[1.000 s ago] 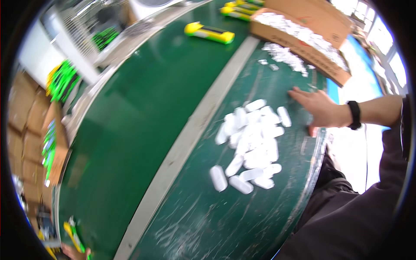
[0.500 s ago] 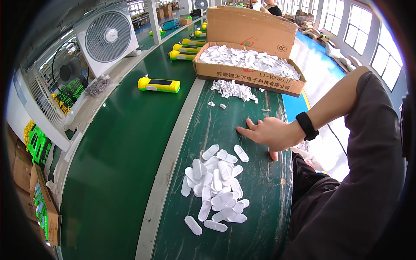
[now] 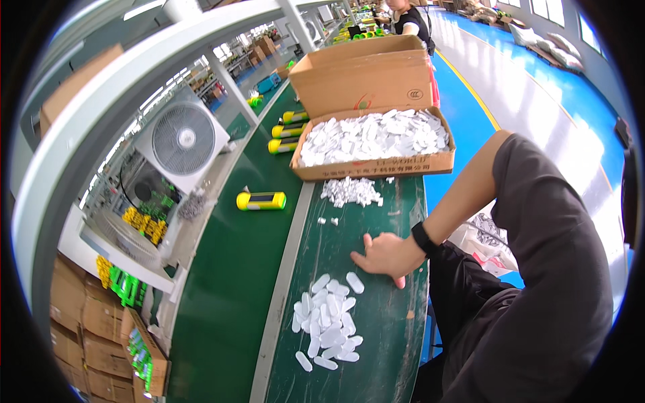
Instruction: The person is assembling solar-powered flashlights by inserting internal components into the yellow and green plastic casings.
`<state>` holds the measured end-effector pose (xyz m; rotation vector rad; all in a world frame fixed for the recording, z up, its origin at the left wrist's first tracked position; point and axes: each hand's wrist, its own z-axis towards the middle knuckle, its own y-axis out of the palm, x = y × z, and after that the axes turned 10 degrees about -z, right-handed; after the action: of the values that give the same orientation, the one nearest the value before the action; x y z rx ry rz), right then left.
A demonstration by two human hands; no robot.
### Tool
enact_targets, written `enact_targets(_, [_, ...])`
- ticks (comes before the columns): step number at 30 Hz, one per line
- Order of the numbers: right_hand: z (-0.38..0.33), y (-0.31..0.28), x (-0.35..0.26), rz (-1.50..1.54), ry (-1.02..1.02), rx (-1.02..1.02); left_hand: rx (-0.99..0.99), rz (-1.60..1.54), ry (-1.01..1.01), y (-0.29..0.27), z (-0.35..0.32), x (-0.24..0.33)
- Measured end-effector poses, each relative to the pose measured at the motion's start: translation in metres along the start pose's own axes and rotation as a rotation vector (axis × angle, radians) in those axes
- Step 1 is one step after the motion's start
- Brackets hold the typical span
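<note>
My right hand [image 3: 388,255] rests on the green worktop [image 3: 376,316], palm down, reaching in from the right with a black band on the wrist. Its fingers are apart, one pointing left and the thumb toward me, and nothing shows in it. Just nearer than the fingertips lies a single white oval plastic piece [image 3: 355,283]. Beside it spreads a loose heap of similar white oval pieces [image 3: 326,322]. Farther off, past the hand, is a pile of small white plastic parts [image 3: 351,191], with a couple lying apart from it. My left hand is out of view.
An open cardboard box [image 3: 376,168] full of white pieces stands at the far end. Along the left runs a green belt [image 3: 228,282] carrying a yellow flashlight [image 3: 261,201], with several more beyond. A white fan [image 3: 183,138] stands left of it. Another person [image 3: 410,23] is far back.
The view has tilted and shifted, so the bench and box appear lower and more of the frame at left shows. My right hand keeps about the same place and pose on the worktop.
</note>
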<state>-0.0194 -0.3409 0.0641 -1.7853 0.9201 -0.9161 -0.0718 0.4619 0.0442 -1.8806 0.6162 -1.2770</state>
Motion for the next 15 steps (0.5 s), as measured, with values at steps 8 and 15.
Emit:
enact_targets(8, [0.019, 0.009, 0.003, 0.106, -0.135, -0.013, -0.066, -0.481, 0.005, 0.125, -0.172, 0.322])
enact_targets(15, [0.005, -0.03, 0.023, 0.606, -0.444, 0.23, -0.302, -0.722, 0.436, 0.186, -0.172, 0.379])
